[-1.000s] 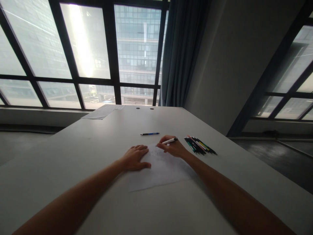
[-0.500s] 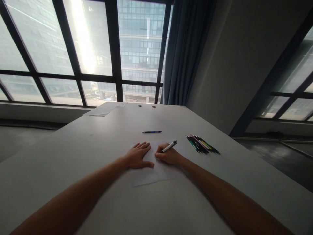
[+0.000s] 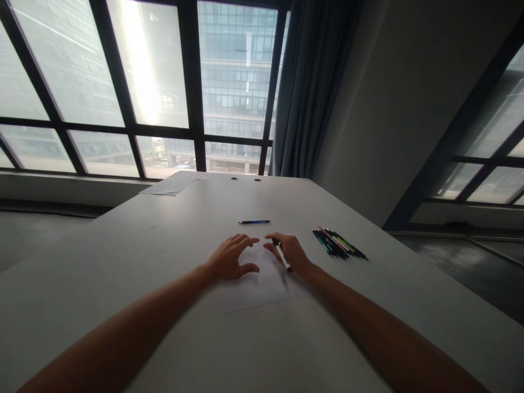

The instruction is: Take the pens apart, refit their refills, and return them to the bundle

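Note:
A sheet of white paper [image 3: 262, 289] lies on the white table in front of me, with faint marks near its upper part. Over the paper's left side is my left hand [image 3: 232, 258], fingers spread and thumb apart, holding nothing. My right hand [image 3: 291, 254] is above the paper's right side with a white pen with dark ends [image 3: 283, 257] in it. The pen slants down toward me, and the thumb and index finger reach forward, apart from each other. Beyond both hands a blue and black pen [image 3: 254, 222] rests crosswise on the table.
To the right of my right hand lies a loose bunch of several pens or pencils [image 3: 339, 243]. Papers [image 3: 170, 184] lie at the table's far left corner. Two small round dark discs [image 3: 234, 178] sit near the far edge, before the window and a blue curtain [image 3: 305, 98].
My right hand has lifted from its writing grip, and the white pen has swung to point down toward me. My left hand, flat before, has raised and curved its fingers.

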Tool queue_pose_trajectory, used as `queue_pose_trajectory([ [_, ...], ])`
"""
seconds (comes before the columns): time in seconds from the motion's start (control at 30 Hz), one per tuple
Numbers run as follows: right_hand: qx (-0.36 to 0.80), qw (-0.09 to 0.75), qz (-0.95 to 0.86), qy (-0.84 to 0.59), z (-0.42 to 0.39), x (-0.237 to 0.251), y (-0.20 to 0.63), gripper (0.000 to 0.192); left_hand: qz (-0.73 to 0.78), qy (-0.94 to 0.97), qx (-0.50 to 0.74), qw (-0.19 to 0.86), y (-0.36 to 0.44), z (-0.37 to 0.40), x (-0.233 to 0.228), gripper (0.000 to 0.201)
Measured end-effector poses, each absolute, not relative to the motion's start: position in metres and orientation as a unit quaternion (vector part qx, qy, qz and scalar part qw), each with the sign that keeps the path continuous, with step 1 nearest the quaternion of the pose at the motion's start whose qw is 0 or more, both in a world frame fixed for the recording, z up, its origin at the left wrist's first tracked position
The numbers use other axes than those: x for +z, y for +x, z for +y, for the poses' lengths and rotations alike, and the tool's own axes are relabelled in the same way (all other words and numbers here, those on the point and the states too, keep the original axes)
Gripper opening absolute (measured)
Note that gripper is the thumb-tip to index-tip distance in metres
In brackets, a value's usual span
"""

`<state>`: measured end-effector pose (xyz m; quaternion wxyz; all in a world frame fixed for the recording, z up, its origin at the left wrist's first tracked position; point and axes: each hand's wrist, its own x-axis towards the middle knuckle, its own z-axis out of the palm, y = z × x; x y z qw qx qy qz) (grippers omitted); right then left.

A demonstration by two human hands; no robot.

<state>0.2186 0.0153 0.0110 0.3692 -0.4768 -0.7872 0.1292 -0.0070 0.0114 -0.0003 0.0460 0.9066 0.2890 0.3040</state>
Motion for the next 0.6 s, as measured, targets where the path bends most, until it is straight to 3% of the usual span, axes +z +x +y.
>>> queue_pose_trajectory([
  [0.1, 0.104, 0.378, -0.781, -0.486, 0.012, 0.011, 0.215, 0.039, 0.195, 0.93, 0.308, 0.04, 0.001, 0.004, 0.003, 0.06],
  [0.27, 0.207, 0.404, -0.767, -0.453, 0.008, 0.01, 0.21, 0.051, 0.138, 0.943, 0.296, 0.062, 0.008, -0.003, 0.003, 0.039],
  [0.43, 0.386, 0.476, -0.692, -0.381, 0.01, 0.011, 0.206, 0.046, 0.129, 0.936, 0.313, 0.09, 0.006, -0.005, 0.005, 0.038],
  [0.6, 0.338, 0.553, -0.605, -0.463, 0.033, 0.027, 0.233, 0.044, 0.176, 0.926, 0.324, 0.077, 0.004, -0.002, 0.002, 0.048],
])
